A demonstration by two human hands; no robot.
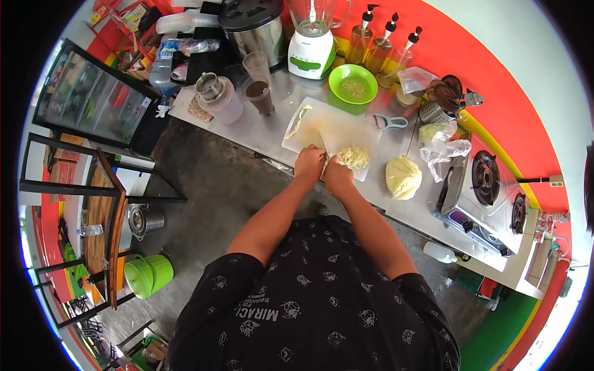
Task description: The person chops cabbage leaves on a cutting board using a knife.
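A knife [323,141] points up and away over the white cutting board [318,120], its handle end at my right hand [338,175], whose fingers are closed round it. Beside the blade, my left hand [309,162] is closed at the board's near edge; what its fingers hold is hidden. Shredded pale cabbage [354,157] lies in a pile on the board, just right of the knife. A pale strip [299,122] rests near the board's left edge. To the right of the board sits a pale yellow cabbage [403,177] on the metal counter [380,179].
Behind the board are a green bowl [353,85], a blender [310,54] and pump bottles [377,46]. A peeler [391,122] lies to the right, before a plastic bag [444,151] and gas stove [486,185]. Cups [258,96] and a jug [219,99] stand left.
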